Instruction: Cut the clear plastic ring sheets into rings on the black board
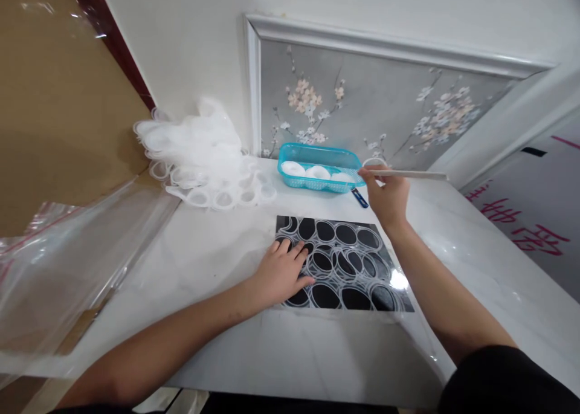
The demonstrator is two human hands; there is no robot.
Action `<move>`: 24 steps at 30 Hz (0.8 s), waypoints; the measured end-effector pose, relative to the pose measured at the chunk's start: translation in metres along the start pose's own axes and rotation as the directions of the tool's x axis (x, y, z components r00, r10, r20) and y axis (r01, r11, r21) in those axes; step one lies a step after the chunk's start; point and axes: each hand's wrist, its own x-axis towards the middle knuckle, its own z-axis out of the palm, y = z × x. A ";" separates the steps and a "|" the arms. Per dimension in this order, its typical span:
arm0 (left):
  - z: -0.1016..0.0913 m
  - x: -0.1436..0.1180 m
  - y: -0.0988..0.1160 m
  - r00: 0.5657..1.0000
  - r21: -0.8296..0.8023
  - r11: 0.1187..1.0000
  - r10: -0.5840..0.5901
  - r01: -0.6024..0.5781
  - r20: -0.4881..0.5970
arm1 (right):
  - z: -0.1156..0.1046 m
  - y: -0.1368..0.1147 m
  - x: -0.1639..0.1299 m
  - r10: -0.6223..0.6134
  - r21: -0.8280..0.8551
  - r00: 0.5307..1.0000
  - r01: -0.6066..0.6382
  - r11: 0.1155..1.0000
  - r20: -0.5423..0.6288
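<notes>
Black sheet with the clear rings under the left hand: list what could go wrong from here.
1. Only the left hand pins the black sheet, at its left end; the far end could shift or lift.
2. The clear rings overlap loosely, so a nudge might scatter them.
3. The right hand holds a thin stick close to the turquoise basket; a careless swing could knock it.

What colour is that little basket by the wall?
The basket is turquoise blue, seen plainly in the head view.
</notes>
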 end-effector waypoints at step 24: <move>-0.002 -0.005 0.001 0.993 -0.075 0.995 0.075 -0.068 0.087 | 0.061 -0.021 -0.103 -0.086 0.461 0.667 -0.411 0.786 0.741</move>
